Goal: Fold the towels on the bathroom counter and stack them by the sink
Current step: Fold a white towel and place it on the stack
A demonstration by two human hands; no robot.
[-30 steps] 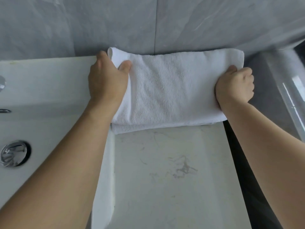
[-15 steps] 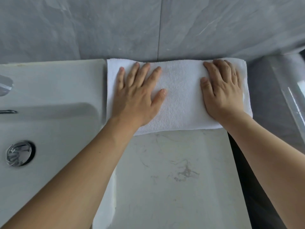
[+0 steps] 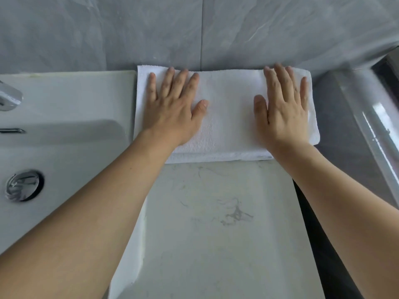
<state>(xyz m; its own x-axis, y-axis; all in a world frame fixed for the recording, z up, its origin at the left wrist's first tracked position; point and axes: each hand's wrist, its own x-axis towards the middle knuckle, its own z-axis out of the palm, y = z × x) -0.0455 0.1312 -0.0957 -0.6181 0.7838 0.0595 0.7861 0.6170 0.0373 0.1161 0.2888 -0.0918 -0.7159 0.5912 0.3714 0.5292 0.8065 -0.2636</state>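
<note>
A white folded towel (image 3: 228, 117) lies flat on the marble counter (image 3: 216, 223), its far edge against the grey wall and its left edge beside the sink (image 3: 64, 108). My left hand (image 3: 172, 106) rests palm down on the towel's left half with fingers spread and straight. On the right half, my right hand (image 3: 282, 108) lies flat the same way, fingers pointing to the wall. Both press on the cloth and hold nothing. A second layer of towel shows along the near edge.
The white sink basin has a chrome drain (image 3: 23, 186) and a tap (image 3: 8, 98) at the left edge. A grey tiled wall (image 3: 194, 33) rises behind. A dark gap (image 3: 313, 223) and a grey ledge (image 3: 345, 126) lie right of the counter.
One second ago both hands gripped the towel's ends. They then let go and laid flat on top; since half a second ago they have slid slightly apart, towards the towel's ends.
</note>
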